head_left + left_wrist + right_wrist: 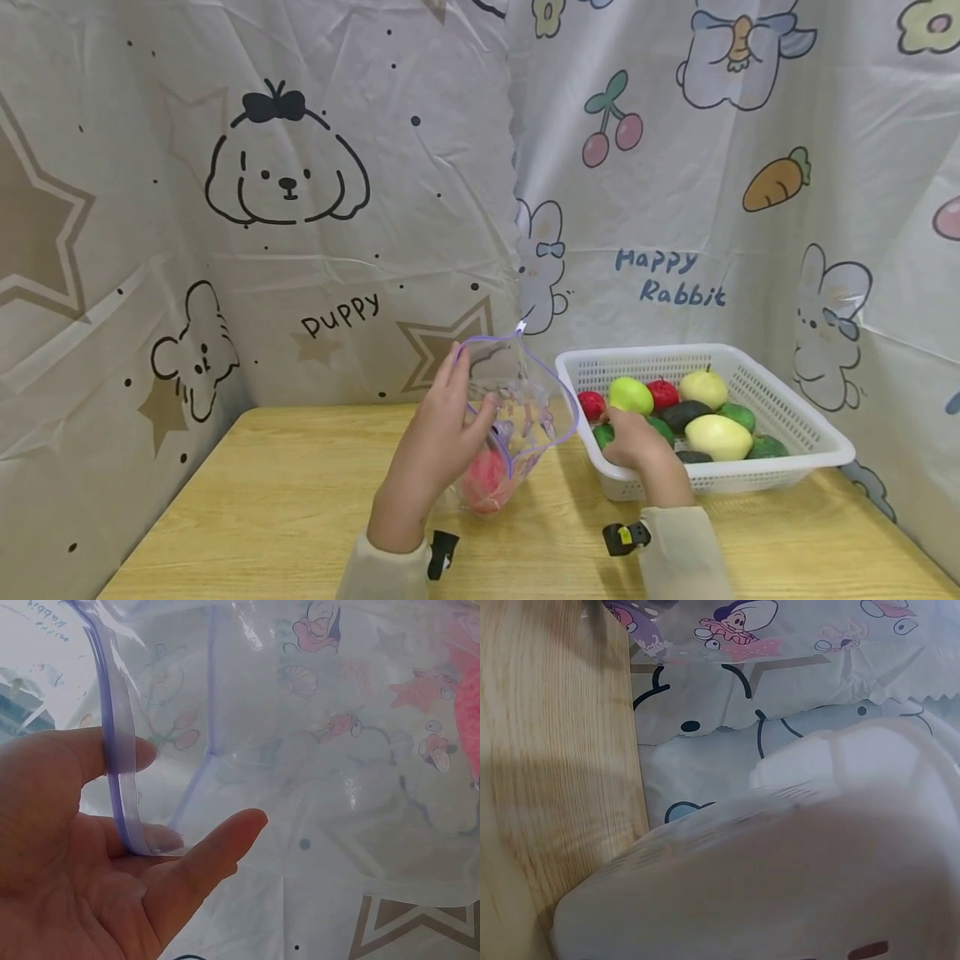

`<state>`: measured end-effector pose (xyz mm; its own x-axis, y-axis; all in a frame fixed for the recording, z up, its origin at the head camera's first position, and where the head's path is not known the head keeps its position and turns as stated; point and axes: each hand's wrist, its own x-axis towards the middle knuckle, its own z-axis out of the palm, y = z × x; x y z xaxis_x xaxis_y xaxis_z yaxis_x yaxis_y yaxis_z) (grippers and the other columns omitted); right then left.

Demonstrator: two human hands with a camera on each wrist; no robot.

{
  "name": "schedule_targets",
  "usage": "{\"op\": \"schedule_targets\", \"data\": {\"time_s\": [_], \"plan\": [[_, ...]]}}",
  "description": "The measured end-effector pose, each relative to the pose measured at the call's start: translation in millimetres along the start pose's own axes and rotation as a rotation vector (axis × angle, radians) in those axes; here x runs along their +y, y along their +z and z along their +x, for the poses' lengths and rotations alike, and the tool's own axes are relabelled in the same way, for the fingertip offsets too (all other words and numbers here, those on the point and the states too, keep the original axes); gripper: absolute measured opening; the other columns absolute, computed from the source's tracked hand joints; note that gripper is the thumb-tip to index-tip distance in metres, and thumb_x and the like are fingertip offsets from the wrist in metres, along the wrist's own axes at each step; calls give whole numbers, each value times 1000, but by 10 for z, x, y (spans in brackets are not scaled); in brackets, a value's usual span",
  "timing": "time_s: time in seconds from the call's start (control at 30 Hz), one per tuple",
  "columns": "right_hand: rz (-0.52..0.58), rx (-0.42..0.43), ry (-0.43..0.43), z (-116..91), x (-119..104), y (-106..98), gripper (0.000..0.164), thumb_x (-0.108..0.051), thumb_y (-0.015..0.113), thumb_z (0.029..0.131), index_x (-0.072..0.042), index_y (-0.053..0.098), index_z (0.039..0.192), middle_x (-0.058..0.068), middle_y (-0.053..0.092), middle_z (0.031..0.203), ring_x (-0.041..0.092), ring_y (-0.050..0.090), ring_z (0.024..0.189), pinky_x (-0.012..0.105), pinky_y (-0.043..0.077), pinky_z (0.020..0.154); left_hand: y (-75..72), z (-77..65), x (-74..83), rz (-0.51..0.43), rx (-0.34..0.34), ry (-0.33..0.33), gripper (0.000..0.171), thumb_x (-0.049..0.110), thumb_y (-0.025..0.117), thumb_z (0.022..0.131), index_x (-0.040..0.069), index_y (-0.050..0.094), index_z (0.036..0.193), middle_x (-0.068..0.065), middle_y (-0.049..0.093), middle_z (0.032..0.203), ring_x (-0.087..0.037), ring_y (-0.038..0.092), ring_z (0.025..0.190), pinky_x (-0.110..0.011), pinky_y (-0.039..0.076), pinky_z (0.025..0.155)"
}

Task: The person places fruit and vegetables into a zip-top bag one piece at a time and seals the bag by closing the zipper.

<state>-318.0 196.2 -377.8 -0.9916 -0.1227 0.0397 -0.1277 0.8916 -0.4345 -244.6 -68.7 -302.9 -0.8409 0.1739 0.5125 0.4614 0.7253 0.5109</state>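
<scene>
A clear zip bag (540, 417) with purple edging and cartoon prints stands gaping on the table, a pinkish-red round thing (486, 482) at its bottom. My left hand (442, 433) holds the bag's near-left rim. In the left wrist view the purple zip edge (112, 750) lies across the fingers, while the thumb (225, 840) sticks out apart from them. My right hand (637, 442) reaches over the near-left rim of a white plastic basket (817, 446), fingertips down among the fruit beside a dark green fruit (603, 435); whether they grip it I cannot tell.
Inside the basket lie red fruits (591, 406), a bright green apple (630, 396), pale yellow pears (718, 437), dark avocados (686, 414) and several green fruits. A printed cloth (450, 208) hangs close behind the wooden table (285, 500) and at both sides.
</scene>
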Motion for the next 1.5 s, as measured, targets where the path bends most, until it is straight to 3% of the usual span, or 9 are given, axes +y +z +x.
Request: {"op": "schedule_targets", "data": {"time_s": [0.3, 0.53, 0.83, 0.97, 1.13, 1.27, 1.5], "plan": [[18, 165, -40, -45, -1, -104, 56, -14, 72, 66, 4, 54, 116, 26, 61, 103, 35, 57, 90, 54, 52, 78, -6, -8, 18, -7, -4, -8, 67, 33, 49, 93, 1, 24, 146, -17, 19, 157, -34, 33, 133, -52, 37, 105], [105, 326, -119, -163, -169, -400, 63, -19, 68, 73, 1, 46, 128, 30, 55, 117, 39, 53, 99, 57, 50, 79, -13, -9, 15, 4, -9, -11, 67, 34, 48, 93, 1, 24, 147, -16, 18, 157, -35, 35, 132, -52, 39, 103], [350, 567, -431, -427, -542, -697, 64, -9, 71, 75, -15, 46, 134, 17, 51, 127, 30, 52, 105, 54, 56, 75, 9, -2, 14, 1, -4, 12, 66, 32, 48, 93, -1, 25, 145, -16, 19, 157, -34, 35, 132, -51, 39, 103], [383, 583, -581, -534, -716, -738, 67, -6, 72, 74, -20, 46, 135, 11, 50, 134, 23, 51, 109, 48, 56, 73, 30, -5, 20, -6, -7, 10, 66, 32, 48, 93, -1, 25, 146, -16, 19, 157, -34, 36, 131, -52, 40, 103], [360, 564, -725, -699, -958, -781, 65, 0, 71, 74, -8, 48, 134, 17, 48, 136, 25, 53, 110, 48, 58, 75, 30, -9, 24, 6, -29, -12, 67, 36, 47, 94, 3, 23, 147, -12, 17, 158, -32, 34, 133, -50, 40, 102], [343, 544, -768, -735, -1042, -765, 64, 1, 70, 73, -4, 48, 133, 20, 48, 136, 26, 53, 111, 47, 58, 76, 32, -10, 27, 11, -34, -14, 68, 36, 47, 93, 3, 23, 147, -13, 17, 158, -33, 33, 133, -50, 40, 101], [328, 502, -804, -579, -976, -636, 67, -6, 71, 75, -14, 46, 137, 11, 44, 142, 22, 50, 117, 42, 58, 79, 47, -8, 32, 12, -16, 12, 68, 35, 49, 93, 0, 26, 145, -17, 20, 156, -34, 33, 133, -51, 41, 100]]}}
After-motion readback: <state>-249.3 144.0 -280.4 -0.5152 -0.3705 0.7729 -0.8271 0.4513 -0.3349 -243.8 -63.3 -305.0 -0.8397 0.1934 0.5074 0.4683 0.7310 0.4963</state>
